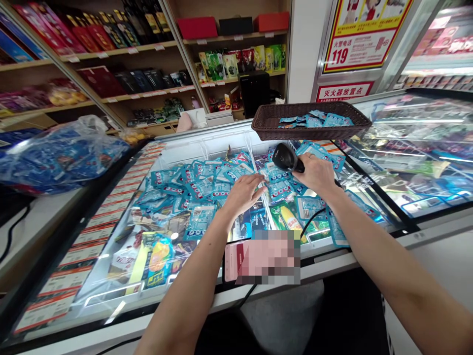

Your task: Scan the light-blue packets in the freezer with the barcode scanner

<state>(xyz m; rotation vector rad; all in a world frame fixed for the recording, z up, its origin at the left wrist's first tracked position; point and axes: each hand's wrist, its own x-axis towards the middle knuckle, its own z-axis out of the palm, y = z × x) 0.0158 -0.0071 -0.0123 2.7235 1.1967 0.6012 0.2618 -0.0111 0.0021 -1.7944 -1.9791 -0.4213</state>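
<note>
My right hand [316, 171] grips the handle of a black barcode scanner [284, 157], whose head points to the left above the packets. From it a black cable runs down toward the front edge. My left hand [244, 195] lies over the blue packets [201, 177], its fingers stretched out to the right and apart, with nothing visible in them. Many of these flat blue packets are spread on the glass top of the freezer [181, 148]. Other blue packets [320, 150] sit just beyond my right hand.
A brown wicker basket [266, 130] with several blue packets stands at the back. Near the front edge lies a phone [232, 261], partly blurred out. To the left is a plastic bag of blue packages [66, 158]; price labels [99, 222] line the freezer's left side. Stocked shelves stand behind.
</note>
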